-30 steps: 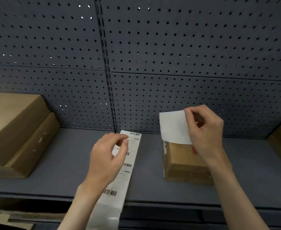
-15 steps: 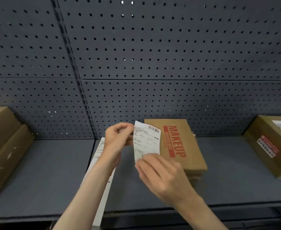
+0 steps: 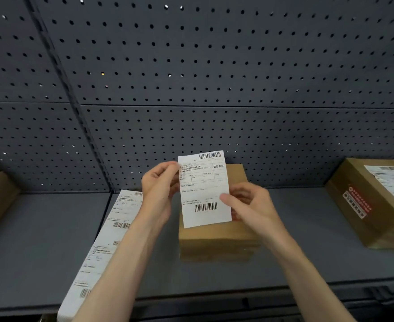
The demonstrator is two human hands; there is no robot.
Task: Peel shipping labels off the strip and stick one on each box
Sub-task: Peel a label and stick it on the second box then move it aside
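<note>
Grey pegboard (image 3: 214,66) backs a grey shelf (image 3: 40,240). Left hand (image 3: 159,189) pinches the left edge of a peeled label (image 3: 204,189); right hand (image 3: 249,205) pinches its right edge. Label is upright, printed side to camera, above small box (image 3: 217,240). Strip (image 3: 107,247) lies on shelf, left. Labelled box (image 3: 377,201) at right.

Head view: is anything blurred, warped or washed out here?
Head view: the peeled label is sharp, its barcodes legible; the right hand shows slight motion blur; the pegboard lines bow from wide-angle distortion; lighting dim, no glare.
</note>
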